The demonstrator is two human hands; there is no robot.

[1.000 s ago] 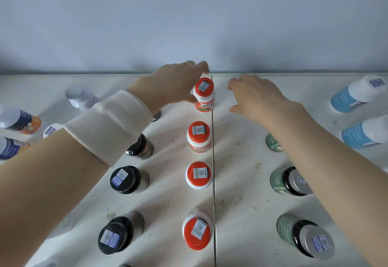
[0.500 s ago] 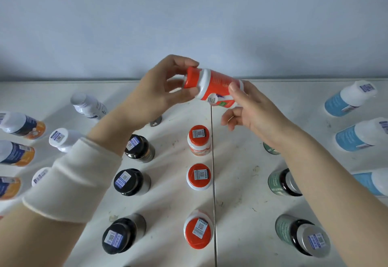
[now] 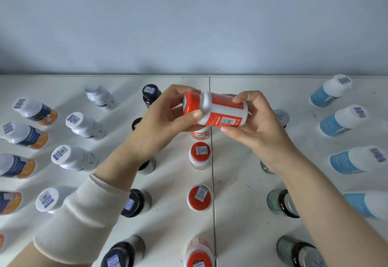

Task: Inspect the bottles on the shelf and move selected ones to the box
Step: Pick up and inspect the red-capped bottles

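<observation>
**Q:** What are the hands doing?

**A:** Both hold one orange-and-white bottle (image 3: 220,109) between them. The left hand (image 3: 161,119) curls its fingers over the orange cap, and its thumb presses on the white shoulder just below the cap. The right hand (image 3: 260,124) grips the base end, fingers bent over the top and thumb underneath.

**Q:** How does the bottle lie, and where is it?

**A:** It lies on its side in the air, cap to the left, with a barcode panel facing the viewer. It is above the white shelf (image 3: 237,203), over the far end of a row of orange-capped bottles (image 3: 199,197) standing beside the shelf's centre seam. One bottle of that row is partly hidden under it.

**Q:** What lies around that?

**A:** Left of the orange row stand black-capped bottles (image 3: 134,203), partly covered by the left forearm and its cream sleeve (image 3: 84,214). Further left are white bottles (image 3: 84,125), then navy-and-orange bottles (image 3: 35,111) at the edge. Right of the seam stand green bottles (image 3: 280,203) with dark necks, and beyond them pale blue bottles (image 3: 342,120) with white caps. Most caps carry a small barcode sticker. A plain grey-blue wall (image 3: 189,25) rises behind the shelf.
</observation>
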